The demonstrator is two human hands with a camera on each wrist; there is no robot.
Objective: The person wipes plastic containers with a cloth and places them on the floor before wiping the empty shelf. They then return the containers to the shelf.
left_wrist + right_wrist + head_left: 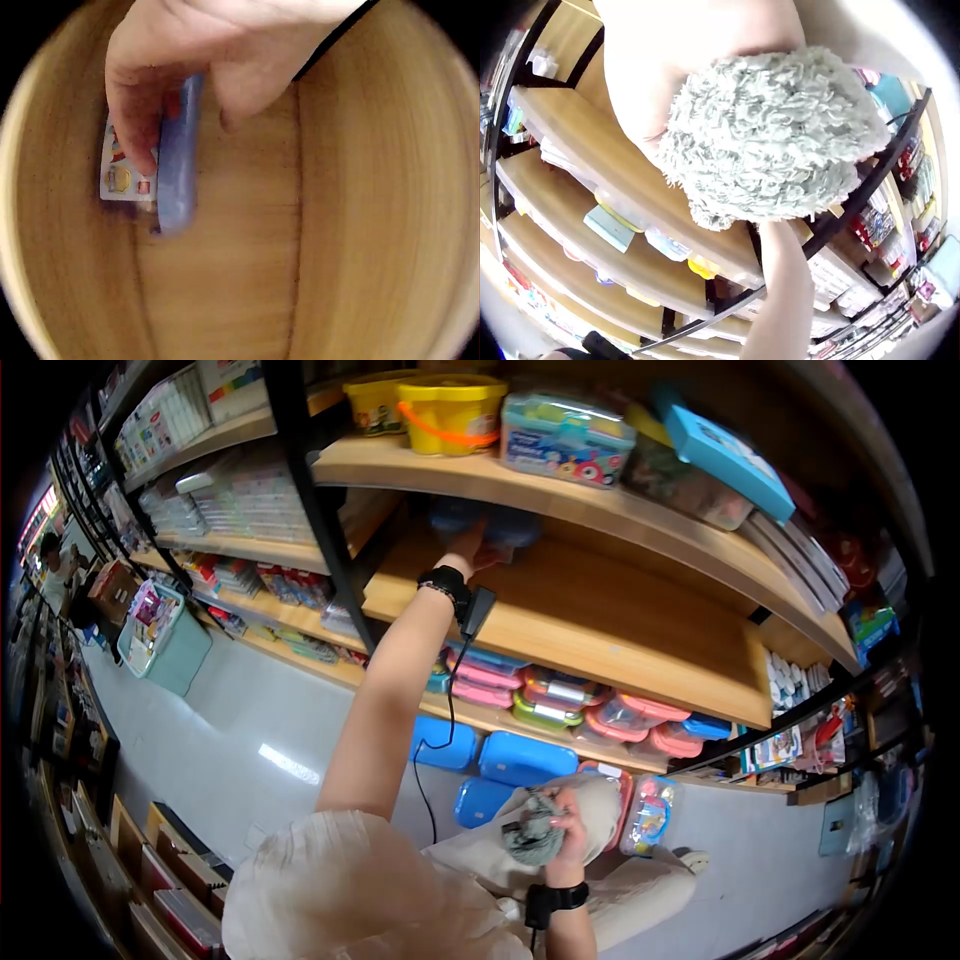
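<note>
My left hand [468, 550] reaches deep into the middle wooden shelf [610, 635]. There it grips a plastic box with a blue lid [518, 525]. In the left wrist view, the fingers curl over the blue lid [178, 184] onto a printed label [124, 184], with the thumb on the lid's other side. Part of the box is hidden by the hand. Low by the knees, my right hand [570, 838] clutches a fluffy grey-green cloth [530, 835], bunched up. Its shaggy loops fill the middle of the right wrist view.
Above, the upper shelf holds a yellow bucket [452, 412] and toy boxes [568, 440]. Stacked lidded boxes [550, 700] line the shelf below. Blue-lidded boxes [525, 757] stand on the floor beside the knees. A black upright [318, 500] bounds the shelf at left.
</note>
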